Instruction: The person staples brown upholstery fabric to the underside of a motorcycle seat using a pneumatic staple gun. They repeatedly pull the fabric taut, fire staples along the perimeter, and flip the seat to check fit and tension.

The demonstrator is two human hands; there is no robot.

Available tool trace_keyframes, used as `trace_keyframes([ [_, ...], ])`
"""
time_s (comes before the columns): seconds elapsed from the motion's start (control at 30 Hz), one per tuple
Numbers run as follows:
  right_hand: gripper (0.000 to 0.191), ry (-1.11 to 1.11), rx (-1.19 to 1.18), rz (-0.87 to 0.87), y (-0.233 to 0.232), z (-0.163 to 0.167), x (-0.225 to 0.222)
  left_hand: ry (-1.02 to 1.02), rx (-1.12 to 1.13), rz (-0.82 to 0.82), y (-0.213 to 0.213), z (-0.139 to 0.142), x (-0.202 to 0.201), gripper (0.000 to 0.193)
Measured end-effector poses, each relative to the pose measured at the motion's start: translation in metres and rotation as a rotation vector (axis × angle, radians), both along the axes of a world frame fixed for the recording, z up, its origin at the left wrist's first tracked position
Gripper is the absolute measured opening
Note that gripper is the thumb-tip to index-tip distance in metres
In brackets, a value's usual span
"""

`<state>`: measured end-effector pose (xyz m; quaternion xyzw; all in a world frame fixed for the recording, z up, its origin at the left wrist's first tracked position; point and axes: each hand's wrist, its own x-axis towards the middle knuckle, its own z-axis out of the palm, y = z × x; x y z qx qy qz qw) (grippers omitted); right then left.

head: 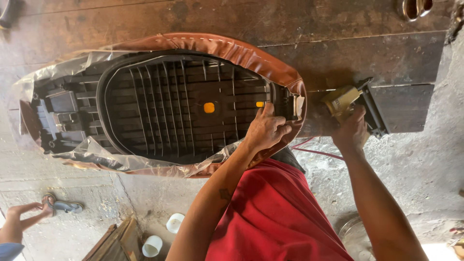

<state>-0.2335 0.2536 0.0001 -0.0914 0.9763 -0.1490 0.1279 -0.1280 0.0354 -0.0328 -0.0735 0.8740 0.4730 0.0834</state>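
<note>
An upturned motorcycle seat (159, 106) lies on a dark wooden workbench (338, 53), its black ribbed plastic base facing up with two orange plugs. A brown leather cover (232, 48) and clear plastic sheet (92, 154) wrap round its edges. My left hand (265, 130) presses on the seat's right end, holding the cover edge against the base. My right hand (352, 129) grips a yellowish staple gun (345, 99) lying just right of the seat on the bench. A thin red hose (314, 151) trails below the gun.
A metal object (414, 7) sits at the bench's far right corner. Below the bench, on the concrete floor, lie two white cups (164, 234), wooden pieces (113, 241) and another person's sandalled foot (53, 205). I wear red trousers (275, 212).
</note>
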Motion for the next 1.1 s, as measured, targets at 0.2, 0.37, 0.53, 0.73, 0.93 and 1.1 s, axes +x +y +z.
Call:
trace_keyframes([
  [0.2,0.081,-0.293,0.151,-0.193,0.011,0.02,-0.016,0.051,0.04,0.013,-0.009,-0.003,0.009,0.023],
  [0.37,0.049,-0.308,0.109,0.054,0.046,0.04,0.012,0.103,0.07,0.035,-0.018,-0.012,0.013,0.023],
  [0.53,0.042,-0.435,0.131,0.112,0.047,0.056,0.051,0.151,0.091,0.024,-0.027,-0.026,0.017,0.021],
  [0.73,0.038,-0.396,0.226,0.185,0.011,0.07,0.058,0.219,0.049,0.03,-0.035,-0.035,0.023,0.021],
  [0.93,0.044,-0.376,0.369,0.204,-0.026,0.085,0.06,0.233,0.05,0.049,-0.037,-0.037,0.027,0.02],
  [1.1,0.047,-0.475,0.522,0.092,-0.082,0.1,0.055,0.194,0.061,0.063,-0.04,-0.037,0.027,0.019],
])
